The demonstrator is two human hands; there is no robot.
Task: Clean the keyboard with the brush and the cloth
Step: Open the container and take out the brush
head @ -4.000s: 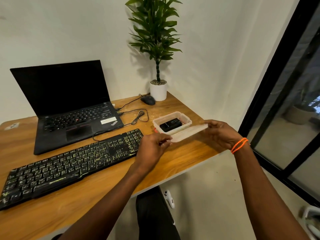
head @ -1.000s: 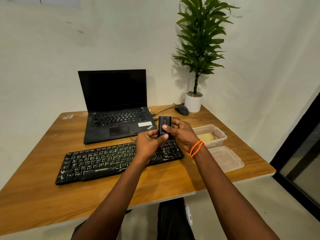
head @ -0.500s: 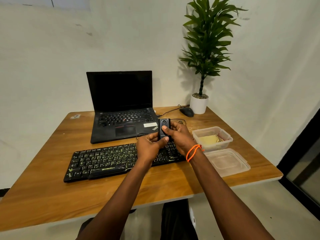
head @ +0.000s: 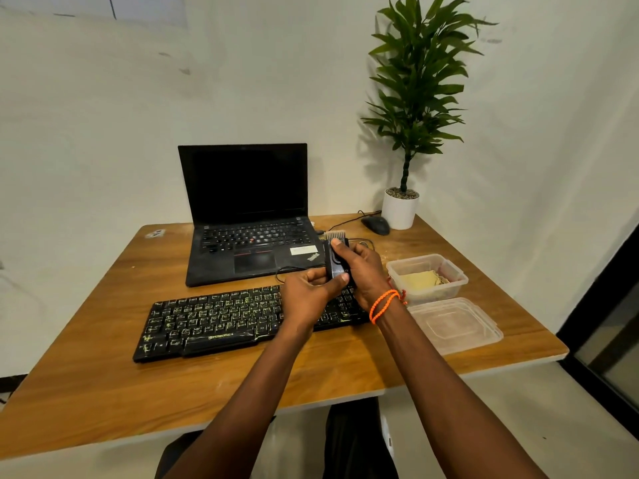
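A black keyboard (head: 221,318) with yellowish grime on its keys lies across the wooden desk (head: 103,382). Above its right end both hands hold a small black brush (head: 335,261) upright, with pale bristles sticking out of its top. My right hand (head: 363,271) wraps the brush body from the right, thumb near the top. My left hand (head: 311,292) pinches its lower end. A yellow cloth (head: 420,280) lies folded in a clear plastic box (head: 453,271) to the right.
The box's clear lid (head: 456,323) rests on the desk near the right edge. A black laptop (head: 249,216) stands open behind the keyboard. Farther back right sit a black mouse (head: 376,224) and a potted plant (head: 401,209). Cables run between them.
The brush came out of the box and into both hands, and the lid now lies on the desk. In the last second bristles have appeared at the brush's top.
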